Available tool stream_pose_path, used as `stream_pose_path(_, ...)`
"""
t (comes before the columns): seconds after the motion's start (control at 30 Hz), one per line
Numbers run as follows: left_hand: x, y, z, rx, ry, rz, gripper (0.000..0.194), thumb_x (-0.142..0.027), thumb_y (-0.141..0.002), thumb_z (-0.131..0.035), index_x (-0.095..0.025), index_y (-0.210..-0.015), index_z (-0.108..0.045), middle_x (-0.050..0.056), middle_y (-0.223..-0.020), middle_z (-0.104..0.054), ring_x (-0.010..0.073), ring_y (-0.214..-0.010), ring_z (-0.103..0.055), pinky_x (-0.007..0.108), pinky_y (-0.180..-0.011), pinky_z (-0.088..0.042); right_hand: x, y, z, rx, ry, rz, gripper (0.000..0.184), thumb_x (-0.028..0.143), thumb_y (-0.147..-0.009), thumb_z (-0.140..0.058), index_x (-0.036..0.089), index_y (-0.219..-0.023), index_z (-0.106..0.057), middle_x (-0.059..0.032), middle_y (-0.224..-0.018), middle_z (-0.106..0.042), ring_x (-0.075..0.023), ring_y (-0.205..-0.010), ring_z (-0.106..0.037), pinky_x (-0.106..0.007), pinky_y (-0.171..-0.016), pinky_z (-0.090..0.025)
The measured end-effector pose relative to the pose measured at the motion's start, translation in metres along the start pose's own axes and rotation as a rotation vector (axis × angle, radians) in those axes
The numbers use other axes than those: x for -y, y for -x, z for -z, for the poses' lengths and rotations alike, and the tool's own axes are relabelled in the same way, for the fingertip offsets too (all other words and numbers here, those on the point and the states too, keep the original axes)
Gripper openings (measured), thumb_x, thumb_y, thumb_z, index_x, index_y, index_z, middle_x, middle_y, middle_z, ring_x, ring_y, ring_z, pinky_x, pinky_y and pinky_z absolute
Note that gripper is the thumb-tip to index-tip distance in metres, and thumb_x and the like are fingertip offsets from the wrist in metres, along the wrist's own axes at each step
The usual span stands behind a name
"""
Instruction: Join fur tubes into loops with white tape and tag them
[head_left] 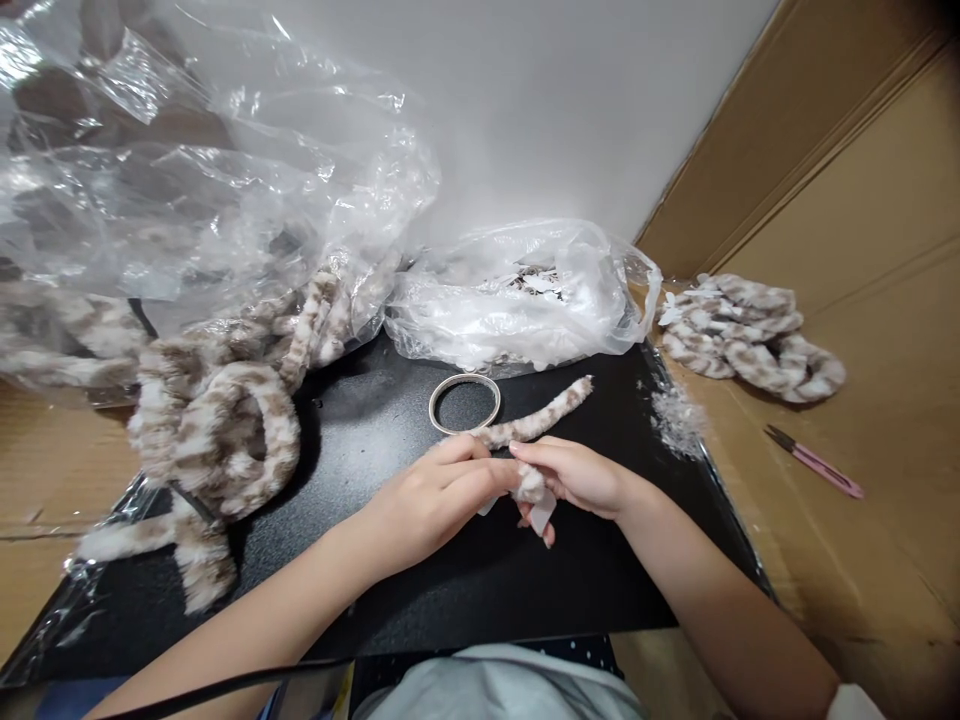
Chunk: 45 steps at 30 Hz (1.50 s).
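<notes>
A fluffy white-and-brown strip (pixel 541 420) runs from my hands toward the back right of the black table. My left hand (pixel 439 490) is closed, its fingers pinching this furry strip near the end closest to me. Facing it, my right hand (pixel 589 478) has its thumb and fingers closed about the same end, where a white furry tip and a small white tag (pixel 541 512) show. Fingers partly hide how the tag and the fur meet. Just beyond my left hand lies a thin pale ring (pixel 431 400), which looks like a roll of narrow tape.
Furry loops (pixel 251 440) pile up at the left, beside a large clear plastic bag (pixel 225 190). A translucent bag (pixel 465 320) of small pieces stands at the back. More furry loops (pixel 750 335) and pink-handled thread snips (pixel 817 465) lie on cardboard (pixel 862 330) at the right.
</notes>
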<state>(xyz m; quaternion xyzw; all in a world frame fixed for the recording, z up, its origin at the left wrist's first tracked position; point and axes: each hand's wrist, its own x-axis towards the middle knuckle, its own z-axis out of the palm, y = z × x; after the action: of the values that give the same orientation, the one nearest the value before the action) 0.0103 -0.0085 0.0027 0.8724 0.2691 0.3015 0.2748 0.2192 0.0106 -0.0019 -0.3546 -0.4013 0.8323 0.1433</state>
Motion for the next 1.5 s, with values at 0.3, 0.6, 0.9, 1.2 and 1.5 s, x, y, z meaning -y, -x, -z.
stream_pose_path(0.3, -0.007, 0.000, -0.004, -0.003, 0.128, 0.204, 0.018, -0.023, -0.092, -0.054, -0.023, -0.097, -0.072, 0.005, -0.090, -0.071, 0.0182, -0.085, -0.064, 0.028, -0.081, -0.050, 0.004, -0.001, -0.006, -0.083, -0.116, 0.012, 0.012, 0.024, -0.069, -0.069, 0.012, -0.068, -0.067, -0.0016, -0.060, -0.068, -0.0112, -0.055, -0.063, -0.023, -0.058, -0.049)
stream_pose_path(0.6, 0.000, 0.000, -0.010, -0.139, -0.033, -0.016, 0.020, -0.013, -0.087, -0.060, -0.023, -0.101, -0.070, 0.005, -0.088, -0.069, 0.0164, -0.082, -0.064, 0.027, -0.076, -0.050, 0.002, -0.007, -0.020, -0.430, -0.008, 0.333, 0.009, 0.020, -0.060, -0.074, 0.015, -0.061, -0.066, 0.0033, -0.057, -0.062, -0.0077, -0.051, -0.053, -0.021, -0.052, -0.041)
stream_pose_path(0.9, -0.008, -0.005, -0.020, -0.317, -0.084, 0.045, 0.019, -0.006, -0.087, -0.057, -0.019, -0.096, -0.068, 0.004, -0.080, -0.064, 0.0128, -0.074, -0.063, 0.021, -0.068, -0.050, -0.004, -0.007, -0.024, -0.644, 0.225, 0.571, 0.011, 0.027, -0.069, -0.072, 0.017, -0.070, -0.069, -0.0027, -0.067, -0.069, -0.0154, -0.058, -0.063, -0.026, -0.049, -0.051)
stream_pose_path(1.2, -0.003, -0.005, -0.021, -0.433, -0.181, 0.106, 0.009, -0.009, -0.083, -0.064, -0.017, -0.082, -0.062, 0.001, -0.073, -0.062, 0.0106, -0.067, -0.060, 0.018, -0.061, -0.047, -0.004, -0.003, -0.026, -0.726, 0.562, 0.840, 0.008, 0.013, -0.073, -0.068, 0.017, -0.066, -0.068, -0.0025, -0.068, -0.070, -0.0146, -0.064, -0.063, -0.026, -0.062, -0.050)
stream_pose_path(1.5, -0.004, -0.006, -0.015, -0.354, -0.148, 0.190, 0.012, -0.006, -0.084, -0.060, -0.014, -0.093, -0.064, 0.002, -0.076, -0.062, 0.0092, -0.066, -0.057, 0.017, -0.060, -0.044, -0.004, 0.001, -0.020, -0.570, 0.754, 1.056, 0.010, 0.010, -0.077, -0.067, 0.019, -0.074, -0.070, -0.0049, -0.083, -0.072, -0.0163, -0.077, -0.068, -0.029, -0.072, -0.053)
